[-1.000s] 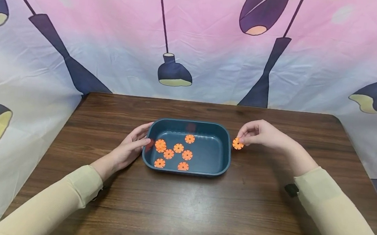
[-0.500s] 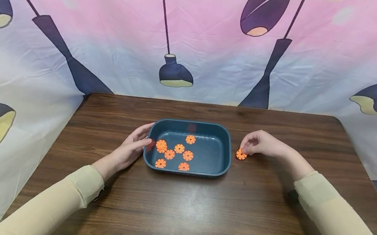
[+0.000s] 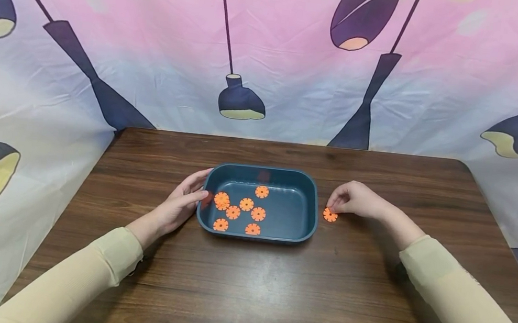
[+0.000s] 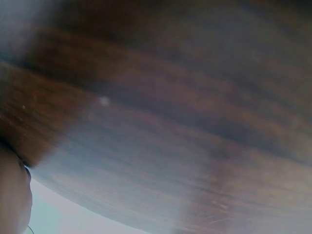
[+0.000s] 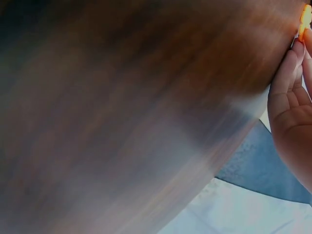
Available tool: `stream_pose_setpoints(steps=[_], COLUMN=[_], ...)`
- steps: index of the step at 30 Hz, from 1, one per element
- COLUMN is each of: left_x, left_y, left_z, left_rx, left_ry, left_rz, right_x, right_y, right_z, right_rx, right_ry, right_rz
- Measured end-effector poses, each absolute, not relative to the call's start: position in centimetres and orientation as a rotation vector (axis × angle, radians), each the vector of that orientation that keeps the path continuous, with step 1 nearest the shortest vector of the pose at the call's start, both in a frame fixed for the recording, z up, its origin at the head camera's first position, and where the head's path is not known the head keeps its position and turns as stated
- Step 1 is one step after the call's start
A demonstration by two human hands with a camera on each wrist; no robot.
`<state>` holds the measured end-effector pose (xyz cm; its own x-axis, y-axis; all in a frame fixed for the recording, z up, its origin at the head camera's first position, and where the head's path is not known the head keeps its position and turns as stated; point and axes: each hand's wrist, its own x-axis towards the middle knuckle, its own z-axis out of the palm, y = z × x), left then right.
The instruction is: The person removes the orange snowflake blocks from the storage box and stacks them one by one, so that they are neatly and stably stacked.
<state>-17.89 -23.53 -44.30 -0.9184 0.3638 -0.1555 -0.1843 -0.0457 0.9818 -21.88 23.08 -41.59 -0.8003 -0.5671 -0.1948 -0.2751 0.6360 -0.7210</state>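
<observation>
A dark blue rectangular plastic bin (image 3: pixel 288 212) stands on the table, with several orange notched plastic discs (image 3: pixel 258 214) lying mostly in its left half. At the bin's left end my left hand (image 3: pixel 176 206) grips the wall, thumb over the rim and fingers along the outside. To the right of the bin, my right hand (image 3: pixel 355 199) pinches one orange notched disc (image 3: pixel 330 216) by its edge, low over the tabletop; whether it touches the wood I cannot tell. In the right wrist view this disc (image 5: pixel 305 19) shows at the fingertips. Only a bit of the left hand (image 4: pixel 13 192) enters the left wrist view.
The brown wood-grain table (image 3: pixel 245 291) extends around the bin on all sides. Behind it hangs a pink and pale blue cloth (image 3: pixel 293 65) printed with dark lamps.
My right hand has come toward me and down with the pinched disc, then shifted slightly left. The left hand and the bin stay in place.
</observation>
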Motion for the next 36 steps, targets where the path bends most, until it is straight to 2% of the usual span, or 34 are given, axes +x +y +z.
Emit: stream_pose_setpoints(steps=[22,36], left_x=[-18.0,-18.0], left_y=[-23.5,-23.5], left_z=[-44.4,-44.7], left_rx=[0.188,0.219], left_ry=[1.897,1.889], left_rz=[1.993,2.032], right_x=[-22.2,-22.7], right_y=[23.0,20.9], right_z=[-41.6,-37.8], right_rx=[-0.635,-0.71], right_ry=[2.417,2.539], right_rz=[-1.032,-1.048])
